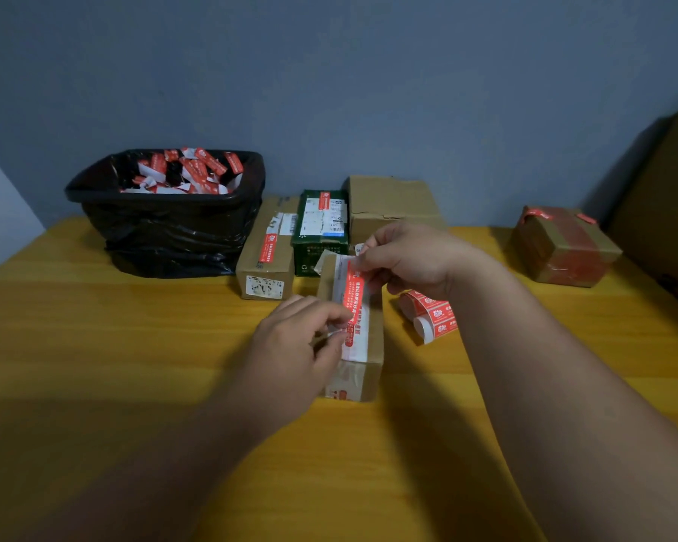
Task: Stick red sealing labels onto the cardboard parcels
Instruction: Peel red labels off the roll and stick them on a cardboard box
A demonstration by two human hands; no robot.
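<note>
A narrow cardboard parcel (pixel 368 361) lies lengthwise on the yellow table (pixel 134 346) in the middle. Above its top, a red sealing label (pixel 354 297) on white backing is stretched between my hands. My right hand (pixel 408 258) pinches the label's far end. My left hand (pixel 298 342) pinches its near end, by the parcel's left edge. A curled strip of red labels (pixel 433 316) lies on the table just right of the parcel, under my right wrist.
A black bin (pixel 165 228) lined with a bag and full of peeled label scraps stands back left. A long brown box (pixel 267 260), a green box (pixel 321 228) and a plain carton (pixel 392 205) sit behind the parcel. A taped box (pixel 564 248) and a big carton (pixel 666 213) stand at right.
</note>
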